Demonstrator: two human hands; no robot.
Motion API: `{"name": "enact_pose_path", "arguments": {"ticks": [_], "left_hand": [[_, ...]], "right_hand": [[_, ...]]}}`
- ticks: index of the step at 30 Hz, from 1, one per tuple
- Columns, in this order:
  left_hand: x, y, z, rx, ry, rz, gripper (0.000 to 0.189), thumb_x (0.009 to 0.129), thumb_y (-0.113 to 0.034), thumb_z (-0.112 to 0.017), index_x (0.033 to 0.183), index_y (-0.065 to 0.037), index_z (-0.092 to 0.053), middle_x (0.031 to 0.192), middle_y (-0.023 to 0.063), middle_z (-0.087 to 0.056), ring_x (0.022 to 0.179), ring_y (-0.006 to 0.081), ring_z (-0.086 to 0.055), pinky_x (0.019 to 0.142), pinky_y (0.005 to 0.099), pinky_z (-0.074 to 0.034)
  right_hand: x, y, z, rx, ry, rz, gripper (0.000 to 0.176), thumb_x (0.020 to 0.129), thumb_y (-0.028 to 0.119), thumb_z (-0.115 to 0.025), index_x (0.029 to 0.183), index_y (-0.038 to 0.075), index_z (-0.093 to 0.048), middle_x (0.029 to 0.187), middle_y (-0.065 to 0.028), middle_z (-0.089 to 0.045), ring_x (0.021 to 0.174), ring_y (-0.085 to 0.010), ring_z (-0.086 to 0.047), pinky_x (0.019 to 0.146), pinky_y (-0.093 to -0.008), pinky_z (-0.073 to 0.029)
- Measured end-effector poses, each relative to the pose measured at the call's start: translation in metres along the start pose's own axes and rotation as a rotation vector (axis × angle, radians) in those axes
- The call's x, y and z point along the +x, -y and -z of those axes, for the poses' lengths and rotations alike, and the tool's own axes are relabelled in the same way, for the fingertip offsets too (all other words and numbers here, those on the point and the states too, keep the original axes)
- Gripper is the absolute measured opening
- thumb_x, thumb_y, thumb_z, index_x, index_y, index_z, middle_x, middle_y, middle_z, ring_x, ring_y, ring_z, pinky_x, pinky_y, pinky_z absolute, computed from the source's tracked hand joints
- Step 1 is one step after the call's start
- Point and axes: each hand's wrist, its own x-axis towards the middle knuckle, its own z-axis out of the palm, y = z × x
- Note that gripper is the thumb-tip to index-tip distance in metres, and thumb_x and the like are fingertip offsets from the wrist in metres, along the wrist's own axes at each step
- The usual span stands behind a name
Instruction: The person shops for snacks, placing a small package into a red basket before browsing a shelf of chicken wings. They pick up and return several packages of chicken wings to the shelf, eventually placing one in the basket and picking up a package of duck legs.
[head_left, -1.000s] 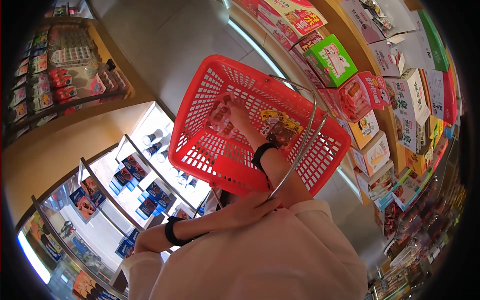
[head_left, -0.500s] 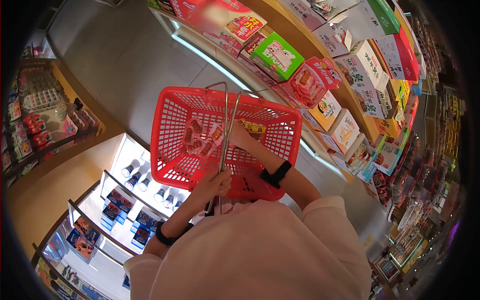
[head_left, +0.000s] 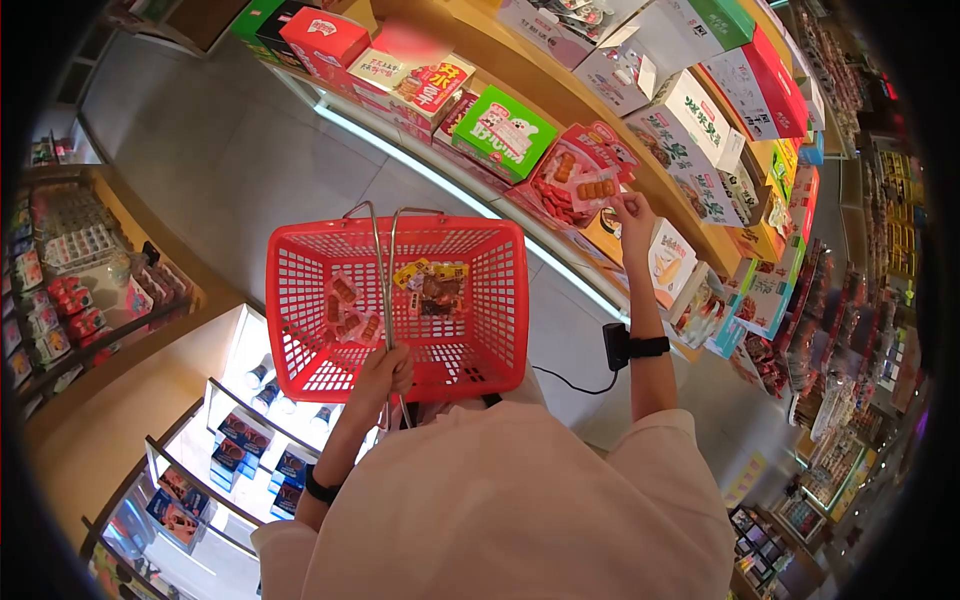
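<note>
Chinese lettering on the shelf boxes (head_left: 700, 120) cannot be read.

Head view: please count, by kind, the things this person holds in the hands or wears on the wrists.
Red basket: 1, by its metal handles in the left hand
Sausage packet: 1, in the right hand
Black wristbands: 2
Total: 4
</note>
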Motion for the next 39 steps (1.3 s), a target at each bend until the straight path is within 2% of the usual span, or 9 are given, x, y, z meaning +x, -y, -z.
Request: {"name": "enact_pose_path", "arguments": {"ticks": [13, 19, 21, 23, 26, 29, 33, 36, 39], "left_hand": [[0.003, 0.007, -0.016, 0.06, -0.15, -0.01, 0.032, 0.091, -0.021, -0.04, 0.061, -0.012, -0.031, 0.049, -0.0056, -0.024, 0.041, 0.0048, -0.022, 0.039, 0.0223, -0.018], [0.004, 0.001, -0.029, 0.046, -0.049, 0.004, 0.03, 0.091, -0.021, -0.039, 0.063, -0.011, -0.033, 0.051, -0.0055, -0.026, 0.042, 0.0049, -0.024, 0.04, 0.0215, -0.02], [0.002, 0.001, -0.031, 0.048, -0.022, 0.006, 0.028, 0.091, -0.021, -0.039, 0.065, -0.011, -0.034, 0.052, -0.0054, -0.026, 0.043, 0.0049, -0.024, 0.04, 0.0214, -0.02], [0.004, 0.002, -0.035, 0.074, 0.016, 0.027, 0.028, 0.091, -0.022, -0.039, 0.066, -0.011, -0.035, 0.053, -0.0053, -0.027, 0.044, 0.0048, -0.025, 0.04, 0.0215, -0.021], [-0.002, -0.006, -0.05, 0.143, 0.017, 0.032, 0.029, 0.092, -0.023, -0.037, 0.066, -0.011, -0.033, 0.054, -0.0053, -0.026, 0.044, 0.0054, -0.023, 0.042, 0.0222, -0.019], [-0.013, -0.014, -0.061, 0.256, 0.079, 0.07, 0.029, 0.092, -0.025, -0.037, 0.067, -0.011, -0.034, 0.054, -0.0051, -0.026, 0.045, 0.0056, -0.024, 0.043, 0.0227, -0.021], [-0.028, -0.015, -0.062, 0.33, 0.178, -0.022, 0.028, 0.091, -0.026, -0.039, 0.071, -0.007, -0.039, 0.056, -0.0033, -0.031, 0.05, 0.0059, -0.03, 0.046, 0.0241, -0.027], [-0.04, -0.026, -0.06, 0.412, 0.174, -0.031, 0.029, 0.09, -0.026, -0.042, 0.076, -0.001, -0.045, 0.058, 0.0001, -0.037, 0.054, 0.0075, -0.036, 0.048, 0.0268, -0.031], [-0.053, -0.032, -0.06, 0.467, 0.171, -0.013, 0.028, 0.09, -0.023, -0.041, 0.078, 0.001, -0.045, 0.059, 0.0022, -0.04, 0.055, 0.0093, -0.038, 0.05, 0.0282, -0.032]], "right_hand": [[0.08, -0.092, -0.049, 0.338, -0.219, -0.225, 0.029, 0.076, 0.003, -0.058, 0.103, -0.004, -0.049, 0.088, -0.0098, -0.058, 0.074, -0.0156, -0.057, 0.062, -0.026, -0.049], [0.038, -0.047, -0.056, -0.09, -0.419, -0.095, 0.026, 0.075, -0.001, -0.055, 0.1, -0.004, -0.049, 0.093, -0.0135, -0.06, 0.08, -0.0185, -0.058, 0.074, -0.0246, -0.046], [-0.001, -0.015, -0.065, -0.031, -0.251, 0.027, 0.02, 0.08, 0.005, -0.053, 0.099, -0.002, -0.051, 0.089, -0.0126, -0.06, 0.08, -0.0151, -0.058, 0.069, -0.0247, -0.046], [-0.059, 0.039, -0.093, 0.095, 0.174, -0.114, 0.016, 0.083, 0.007, -0.051, 0.096, -0.001, -0.052, 0.085, -0.0114, -0.06, 0.079, -0.0154, -0.058, 0.07, -0.0256, -0.047], [-0.13, 0.055, -0.144, 0.239, 0.708, -0.642, 0.018, 0.085, 0.014, -0.049, 0.094, 0.0, -0.055, 0.084, -0.0108, -0.061, 0.075, -0.0168, -0.06, 0.069, -0.0275, -0.048], [-0.159, 0.019, -0.2, 0.262, 0.945, -0.925, 0.019, 0.084, 0.017, -0.051, 0.09, 0.0, -0.057, 0.082, -0.0106, -0.062, 0.074, -0.0164, -0.06, 0.068, -0.0283, -0.048], [-0.152, -0.112, -0.29, -0.125, 0.844, -0.53, 0.024, 0.079, 0.021, -0.059, 0.085, -0.002, -0.057, 0.077, -0.0126, -0.062, 0.072, -0.0228, -0.061, 0.066, -0.0305, -0.048], [-0.151, -0.116, -0.326, -0.676, 0.547, -0.035, 0.026, 0.075, 0.021, -0.062, 0.085, -0.002, -0.056, 0.077, -0.0164, -0.06, 0.074, -0.0295, -0.059, 0.067, -0.0349, -0.046], [-0.156, -0.136, -0.343, -0.679, 0.349, 0.185, 0.026, 0.073, 0.023, -0.062, 0.085, 0.001, -0.056, 0.08, -0.0166, -0.058, 0.078, -0.0322, -0.056, 0.068, -0.0384, -0.044]]}}
